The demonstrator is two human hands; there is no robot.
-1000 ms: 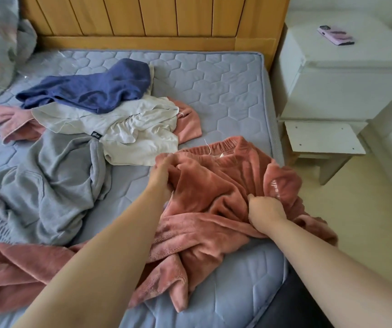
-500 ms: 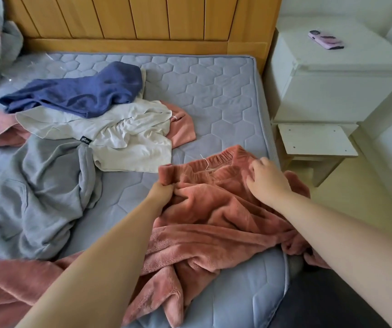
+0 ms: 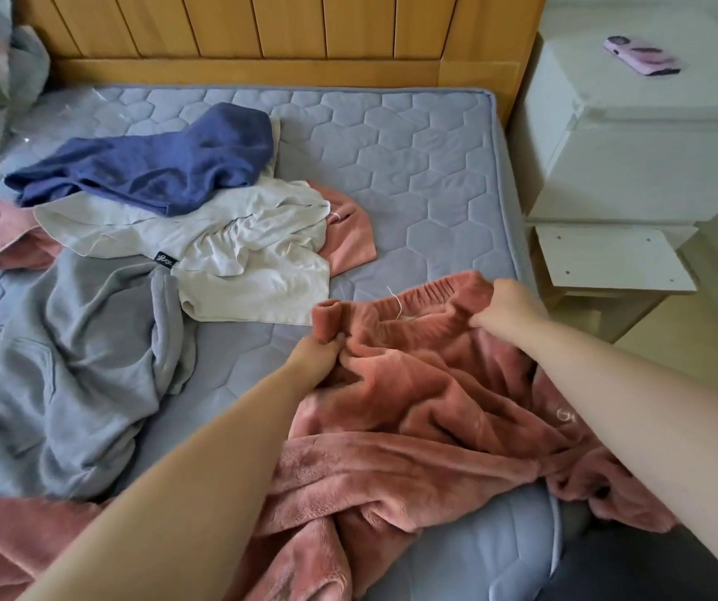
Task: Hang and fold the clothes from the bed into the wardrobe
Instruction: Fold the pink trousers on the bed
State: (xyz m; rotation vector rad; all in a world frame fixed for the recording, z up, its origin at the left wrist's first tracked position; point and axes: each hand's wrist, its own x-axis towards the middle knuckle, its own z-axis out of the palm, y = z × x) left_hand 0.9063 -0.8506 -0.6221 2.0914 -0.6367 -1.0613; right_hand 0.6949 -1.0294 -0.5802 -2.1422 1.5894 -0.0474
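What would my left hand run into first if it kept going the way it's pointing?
The left hand grips the pink fleece garment, so its bunched waistband corner comes first. Beyond that lies bare mattress, probably, though depth is hard to judge.

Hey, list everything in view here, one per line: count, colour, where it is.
mattress: one, blue-grey, quilted, under the clothes
headboard: one, light wood, far end
fleece garment: one, dusty pink, near right of the mattress
grey garment: one, grey, crumpled at left
white garment: one, off-white, middle of the pile
navy garment: one, dark blue, on the white one
pink cloth: count unclear, pink, under the white garment
bedside cabinet: one, white, right of the bed
phone: one, pink case, on the cabinet
left hand: one, grips the fleece waistband's left end
right hand: one, grips its right end
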